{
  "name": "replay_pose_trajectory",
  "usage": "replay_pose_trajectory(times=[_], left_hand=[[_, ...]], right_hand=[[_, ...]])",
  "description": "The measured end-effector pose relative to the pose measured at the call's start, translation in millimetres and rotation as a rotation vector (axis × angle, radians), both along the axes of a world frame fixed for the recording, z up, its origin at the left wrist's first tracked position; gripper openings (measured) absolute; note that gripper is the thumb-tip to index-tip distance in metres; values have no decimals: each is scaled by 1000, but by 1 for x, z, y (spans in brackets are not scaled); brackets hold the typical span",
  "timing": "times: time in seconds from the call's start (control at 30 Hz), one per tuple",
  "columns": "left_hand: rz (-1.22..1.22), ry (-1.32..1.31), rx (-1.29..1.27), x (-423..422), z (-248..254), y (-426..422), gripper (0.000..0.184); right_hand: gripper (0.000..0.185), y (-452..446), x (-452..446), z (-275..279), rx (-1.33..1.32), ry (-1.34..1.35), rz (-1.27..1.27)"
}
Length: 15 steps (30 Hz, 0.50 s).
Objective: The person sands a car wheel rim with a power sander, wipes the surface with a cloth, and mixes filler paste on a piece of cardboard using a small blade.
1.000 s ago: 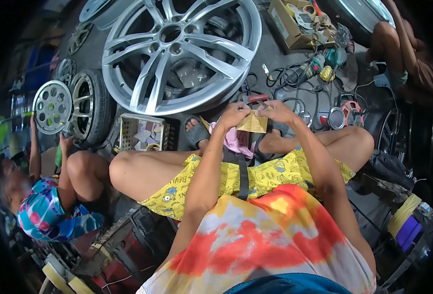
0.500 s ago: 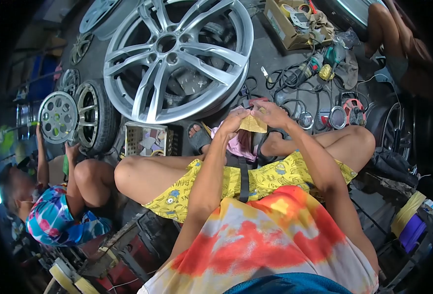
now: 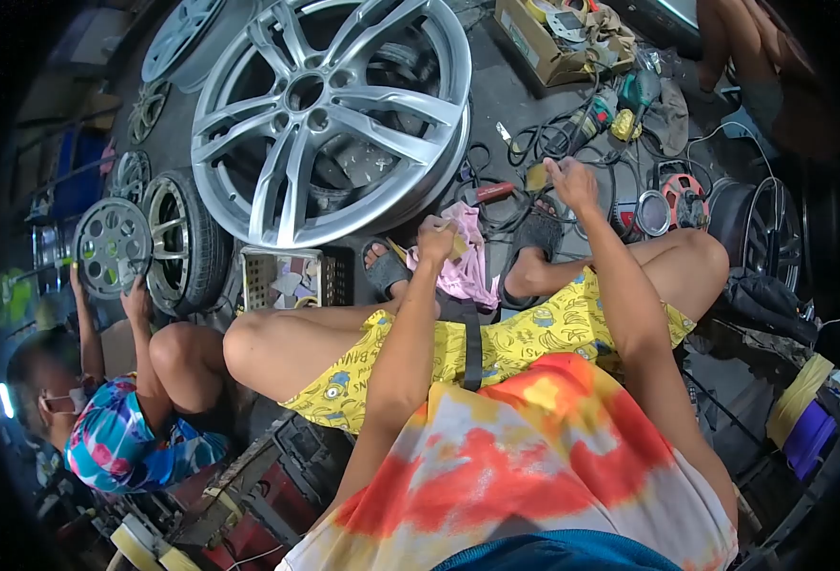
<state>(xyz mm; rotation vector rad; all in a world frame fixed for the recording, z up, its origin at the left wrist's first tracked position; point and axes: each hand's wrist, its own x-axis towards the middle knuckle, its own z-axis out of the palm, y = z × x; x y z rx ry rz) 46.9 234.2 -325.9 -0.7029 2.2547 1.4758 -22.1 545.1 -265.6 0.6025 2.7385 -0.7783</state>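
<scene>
The wheel (image 3: 379, 140) is facing the person, spokes outward, probably so that its front is staying easy to reach; what is supporting it, I cannot tell. The basket (image 3: 257, 283) is standing just beyond the left knee, seemingly keeping its loose scraps (image 3: 292, 282) together and close. The pink cloth (image 3: 469, 268) is lying between the feet, likely for handiness. Tools (image 3: 584, 127) are lying ahead of the right foot, and the box (image 3: 525, 46) beyond is gathering small items.

The hands are working apart, in front of the body. The left hand (image 3: 436, 238) is holding a yellow piece (image 3: 458, 248) in curled fingers, just beside the cloth; the exact grip I cannot tell. The right hand (image 3: 573, 183) is pinching another piece (image 3: 536, 178) between thumb and fingers, the gap narrow, apparently gripping by an edge and leaving most of it exposed.
</scene>
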Motion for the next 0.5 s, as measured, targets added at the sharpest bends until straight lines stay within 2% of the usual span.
replay_pose_trajectory(times=[0.1,0.13,0.17,0.23,0.27,0.33,0.4,0.43,0.47,0.5], left_hand=[[-70,75,-80,4,-30,2,27],[-107,106,-124,3,-30,6,27],[-126,103,-110,3,-29,10,27],[-180,3,-4,-4,9,17,24],[-199,-2,72,-5,3,17,23],[-196,-42,76,-7,1,21,23],[-177,-87,107,-7,2,22,23],[-154,-110,129,-6,-4,22,25],[-130,-135,151,-3,-10,22,26],[-136,-136,154,-1,-17,21,26]], right_hand=[[65,-8,8,-12,-15,-16,-21],[62,-12,9,4,-70,-49,12],[62,-12,7,-3,-57,-53,-9],[52,3,-1,-27,-199,64,18],[52,11,-3,-19,-181,64,0],[46,21,-15,18,-340,75,124],[38,29,-21,81,-270,194,90],[33,35,-16,121,-223,338,91],[29,49,-16,155,-186,320,51],[26,76,-15,169,-74,474,136]])
